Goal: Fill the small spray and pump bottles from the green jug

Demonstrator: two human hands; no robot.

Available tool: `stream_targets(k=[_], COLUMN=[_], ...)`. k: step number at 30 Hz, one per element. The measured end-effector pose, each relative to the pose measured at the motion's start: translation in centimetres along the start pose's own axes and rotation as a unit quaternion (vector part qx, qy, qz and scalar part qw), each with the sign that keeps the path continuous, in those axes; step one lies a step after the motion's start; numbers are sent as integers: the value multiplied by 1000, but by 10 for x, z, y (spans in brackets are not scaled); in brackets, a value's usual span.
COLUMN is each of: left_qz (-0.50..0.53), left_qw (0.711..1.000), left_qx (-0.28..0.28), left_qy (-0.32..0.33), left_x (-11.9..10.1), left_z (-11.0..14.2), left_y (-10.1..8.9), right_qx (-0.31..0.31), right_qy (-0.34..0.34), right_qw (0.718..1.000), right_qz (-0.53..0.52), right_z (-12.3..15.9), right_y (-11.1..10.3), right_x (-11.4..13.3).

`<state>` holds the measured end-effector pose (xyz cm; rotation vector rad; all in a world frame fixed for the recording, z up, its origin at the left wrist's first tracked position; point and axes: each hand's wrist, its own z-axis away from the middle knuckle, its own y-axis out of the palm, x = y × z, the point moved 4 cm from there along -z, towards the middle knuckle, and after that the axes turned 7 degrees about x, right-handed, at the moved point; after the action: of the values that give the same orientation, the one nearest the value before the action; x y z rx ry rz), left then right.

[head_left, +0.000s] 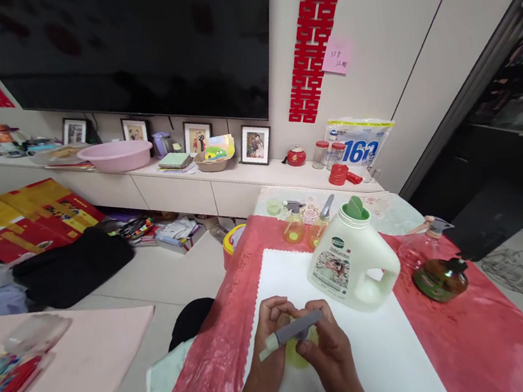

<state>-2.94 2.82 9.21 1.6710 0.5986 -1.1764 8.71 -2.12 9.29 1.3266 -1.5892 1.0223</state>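
Both of my hands are closed around a small spray bottle with a grey spray head (302, 325) and a yellowish body. My left hand (270, 330) wraps its left side, while my right hand (333, 344) grips near the neck under the head. The pale nozzle points to the lower left. Much of the bottle body is hidden by my fingers. Just beyond my right hand, a large pale-green detergent jug (354, 261) stands upright with its green spout showing and no cap on. The white mat (382, 347) lies beneath the jug and the spray bottle.
Two spray bottles (293, 227) with yellow liquid stand behind the jug. At right are a clear pinkish spray bottle (422, 244) and a brown-green bottle (440, 280). Red plastic sheeting (481, 328) covers the table. A pink-covered table (113, 350) with small coloured pieces is at left.
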Motion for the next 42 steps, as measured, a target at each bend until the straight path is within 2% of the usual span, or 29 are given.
stream_targets(k=[3,5,9,11,14,21,24,28,31,34,38,42], left_qz=[0,-19,-150,-214,-279,-364,-386,-408,-417,-419,-416,-400], left_qw=[1000,999,987,976,960,930,921,911,906,905,906,915], left_qx=[-6,-30,-35,-15,18,43,55,61,62,67,66,55], left_qy=[-3,-15,-54,-48,-23,2,16,28,34,38,28,13], left_x=[12,25,51,59,63,58,58,60,60,58,55,53], left_z=[-2,-4,-6,-6,-5,-1,-1,-1,-1,-1,-1,-1], left_y=[-10,-22,-42,-48,-48,-41,-40,-40,-39,-37,-36,-34], right_qx=[-24,-53,-119,-162,-236,-398,-431,-440,-433,-426,-419,-416], right_qy=[-16,-24,-35,-37,-32,-2,14,38,58,71,84,108], right_qw=[999,997,988,979,958,880,846,822,815,815,818,819], right_qz=[29,47,89,116,158,259,314,360,380,386,385,379], right_z=[1,4,17,28,48,80,86,91,93,92,90,90], right_y=[-5,-13,-43,-69,-118,-240,-282,-325,-342,-350,-352,-346], right_x=[15,26,50,60,69,65,54,34,21,13,9,14])
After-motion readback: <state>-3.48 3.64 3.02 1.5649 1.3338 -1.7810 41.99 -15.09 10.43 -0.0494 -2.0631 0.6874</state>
